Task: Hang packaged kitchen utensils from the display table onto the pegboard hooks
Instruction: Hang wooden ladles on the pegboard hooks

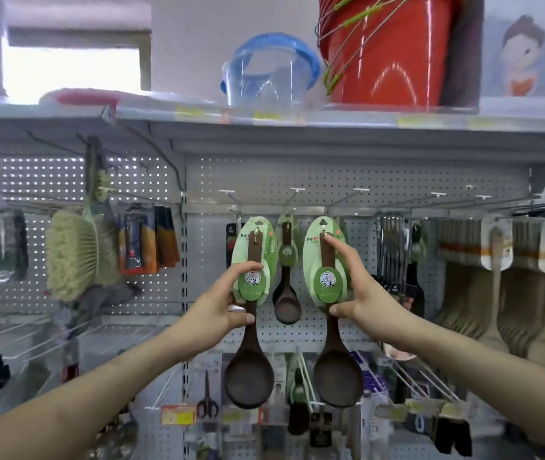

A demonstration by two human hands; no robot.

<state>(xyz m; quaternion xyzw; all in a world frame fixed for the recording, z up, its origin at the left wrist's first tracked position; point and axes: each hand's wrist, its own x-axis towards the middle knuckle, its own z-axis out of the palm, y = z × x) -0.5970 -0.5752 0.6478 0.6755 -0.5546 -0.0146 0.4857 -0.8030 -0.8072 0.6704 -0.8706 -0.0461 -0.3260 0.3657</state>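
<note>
Two dark wooden spoons on green oval cards are raised in front of the grey pegboard (347, 177). My left hand (221, 303) grips the left spoon (249, 373) at its neck, just under its card. My right hand (354, 287) holds the right spoon (337, 376), thumb beneath the card and forefinger on the handle top near the card's hole. Both card tops sit just under the hook rail. Between them a smaller matching spoon (286, 303) hangs on a hook (292, 197).
Bare white hooks (360, 190) jut from the board above. Steel utensils (392, 247) and pale wooden spatulas (496, 257) hang to the right, a brush (72, 254) to the left. Lower hooks carry scissors (207, 400). A shelf (264, 117) overhead bears a red bucket (387, 51).
</note>
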